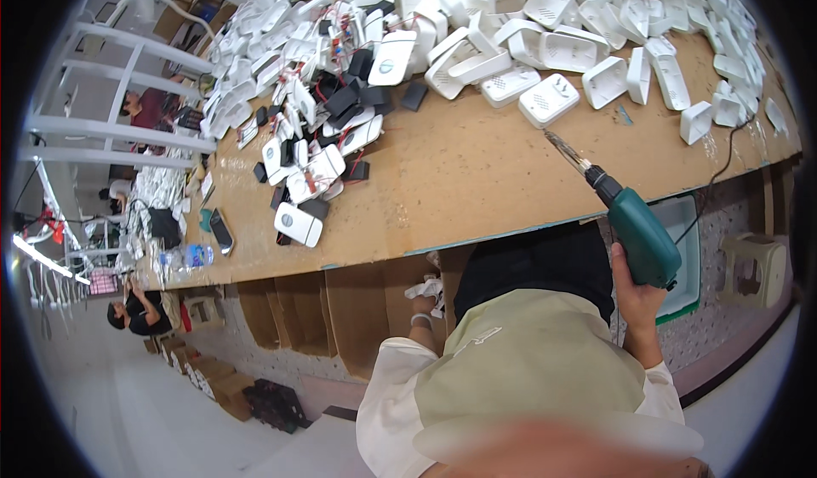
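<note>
My right hand (637, 295) is wrapped round the rear of a green electric drill (644, 235). The drill has a black front and a thin metal tip pointing up and left. That tip reaches close to a white plastic casing (549, 101) on the table, without clearly touching it. Below the table edge, my left hand (423, 306) hangs low beside brown cardboard. Crumpled white material (428, 289) is at its fingers, which I cannot make out. Several white casings with small holes lie beyond the drill.
White casings (562, 52) heap along the table's (477, 180) far side. Left of centre lie covered white units (325, 171), black blocks (343, 101) and red wires. A phone (221, 231) and bottles (197, 255) sit farther left. A cable (723, 167) crosses the right edge; a stool (753, 269) stands beyond.
</note>
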`<act>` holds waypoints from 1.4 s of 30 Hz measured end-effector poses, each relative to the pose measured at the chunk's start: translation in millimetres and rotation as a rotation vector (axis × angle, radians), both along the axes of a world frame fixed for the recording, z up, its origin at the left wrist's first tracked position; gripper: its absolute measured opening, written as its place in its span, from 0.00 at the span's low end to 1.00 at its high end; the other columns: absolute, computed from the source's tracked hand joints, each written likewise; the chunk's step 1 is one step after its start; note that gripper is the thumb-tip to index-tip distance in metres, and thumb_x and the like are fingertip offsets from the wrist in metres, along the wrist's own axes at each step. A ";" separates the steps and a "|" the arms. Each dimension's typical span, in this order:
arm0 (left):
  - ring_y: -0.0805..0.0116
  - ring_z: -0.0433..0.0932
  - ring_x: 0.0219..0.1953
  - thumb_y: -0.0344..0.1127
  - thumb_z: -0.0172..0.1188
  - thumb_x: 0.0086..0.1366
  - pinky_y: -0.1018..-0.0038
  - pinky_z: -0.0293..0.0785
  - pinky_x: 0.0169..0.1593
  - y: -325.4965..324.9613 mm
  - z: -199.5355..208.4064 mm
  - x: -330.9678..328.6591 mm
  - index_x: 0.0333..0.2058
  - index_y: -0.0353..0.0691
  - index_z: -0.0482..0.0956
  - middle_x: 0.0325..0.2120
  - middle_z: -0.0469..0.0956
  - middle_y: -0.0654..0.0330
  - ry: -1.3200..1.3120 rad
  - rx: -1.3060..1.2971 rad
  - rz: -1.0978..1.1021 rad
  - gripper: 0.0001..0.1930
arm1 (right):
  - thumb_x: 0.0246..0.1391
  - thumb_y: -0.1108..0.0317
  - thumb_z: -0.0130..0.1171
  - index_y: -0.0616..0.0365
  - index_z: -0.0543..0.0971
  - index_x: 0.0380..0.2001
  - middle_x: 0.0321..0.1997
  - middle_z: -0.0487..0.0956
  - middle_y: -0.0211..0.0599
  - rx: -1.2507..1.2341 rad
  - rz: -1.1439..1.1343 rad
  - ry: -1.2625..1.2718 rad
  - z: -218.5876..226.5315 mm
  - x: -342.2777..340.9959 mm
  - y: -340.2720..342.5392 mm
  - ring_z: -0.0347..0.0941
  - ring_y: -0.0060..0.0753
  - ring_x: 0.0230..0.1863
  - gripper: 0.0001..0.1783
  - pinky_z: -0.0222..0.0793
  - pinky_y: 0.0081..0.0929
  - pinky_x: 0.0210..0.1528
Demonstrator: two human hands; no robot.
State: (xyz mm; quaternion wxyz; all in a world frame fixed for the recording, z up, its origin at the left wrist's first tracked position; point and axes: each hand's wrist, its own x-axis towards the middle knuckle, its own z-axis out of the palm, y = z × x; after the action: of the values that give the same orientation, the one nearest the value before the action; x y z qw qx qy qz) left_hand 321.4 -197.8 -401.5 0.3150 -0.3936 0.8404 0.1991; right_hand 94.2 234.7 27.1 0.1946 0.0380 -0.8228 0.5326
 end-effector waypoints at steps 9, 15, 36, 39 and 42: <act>0.66 0.84 0.23 0.29 0.57 0.63 0.71 0.80 0.27 72.2 372.6 -192.7 0.34 0.31 0.78 0.22 0.82 0.56 0.079 0.632 -0.724 0.07 | 0.53 0.74 0.68 0.63 0.80 0.40 0.33 0.80 0.31 -0.103 -0.122 -0.129 -5.3 0.8 8.8 0.73 0.20 0.29 0.11 0.69 0.20 0.32; 0.48 0.75 0.50 0.34 0.64 0.60 0.61 0.72 0.53 121.1 483.8 -358.3 0.50 0.30 0.72 0.47 0.76 0.46 1.338 -0.016 -0.912 0.22 | 0.56 0.75 0.65 0.64 0.79 0.45 0.31 0.78 0.28 -0.103 -0.068 -0.003 -16.0 -20.1 13.7 0.70 0.14 0.24 0.13 0.65 0.15 0.25; 0.57 0.76 0.49 0.35 0.65 0.53 0.67 0.78 0.46 114.5 433.9 -285.6 0.41 0.35 0.81 0.48 0.76 0.52 1.472 -0.226 -1.265 0.17 | 0.58 0.78 0.60 0.67 0.75 0.51 0.47 0.81 0.38 -0.258 -0.089 -0.091 -4.7 -15.1 14.9 0.65 0.14 0.22 0.17 0.61 0.16 0.23; 0.53 0.74 0.49 0.41 0.72 0.53 0.62 0.73 0.51 66.4 450.5 -265.2 0.48 0.35 0.79 0.49 0.75 0.49 1.451 -0.668 -0.709 0.26 | 0.59 0.78 0.60 0.67 0.74 0.51 0.48 0.81 0.38 -0.252 -0.081 -0.113 -7.0 -17.7 16.2 0.65 0.15 0.22 0.17 0.61 0.16 0.23; 0.51 0.71 0.50 0.41 0.73 0.51 0.57 0.68 0.56 5.3 467.2 -248.8 0.50 0.38 0.80 0.51 0.75 0.53 1.158 -0.738 -0.423 0.27 | 0.59 0.78 0.60 0.67 0.74 0.51 0.48 0.81 0.38 -0.227 -0.046 -0.141 -7.1 -20.2 17.1 0.65 0.14 0.22 0.17 0.61 0.15 0.23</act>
State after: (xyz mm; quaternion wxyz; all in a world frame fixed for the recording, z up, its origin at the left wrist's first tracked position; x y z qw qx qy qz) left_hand 72.6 -192.5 65.7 -0.3034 -0.1341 0.9433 0.0134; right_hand 74.0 251.7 20.0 0.1515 -0.0409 -0.7695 0.6191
